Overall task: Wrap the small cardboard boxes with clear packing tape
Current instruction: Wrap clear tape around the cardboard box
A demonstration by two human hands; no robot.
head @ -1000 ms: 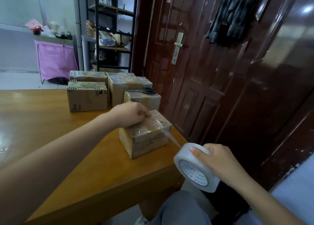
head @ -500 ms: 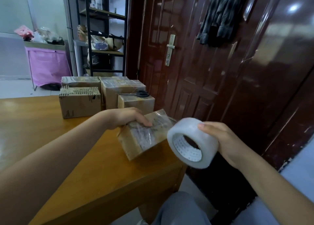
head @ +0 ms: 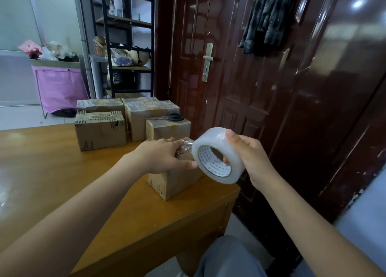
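Observation:
A small cardboard box [head: 174, 181] stands near the right end of the wooden table [head: 62, 182], its top partly covered in shiny clear tape. My left hand [head: 161, 156] grips the box from above, fingers over the top and thumb along its right side. My right hand [head: 248, 154] holds a roll of clear packing tape [head: 217, 154] right next to the box's upper right corner, thumb on the outer rim and fingers inside the core. A short crinkled bit of tape runs from the roll to the box.
Several more cardboard boxes [head: 100, 129] are grouped at the table's far side, with black-handled scissors [head: 173, 117] lying on one. A dark red door [head: 240, 78] stands close on the right. A black shelf rack [head: 125, 42] and a pink bin [head: 58, 86] are behind.
My right hand lifted the tape roll from below the table edge up to the box's top corner, shortening the stretched tape. My left hand tilted the box, which now stands level again.

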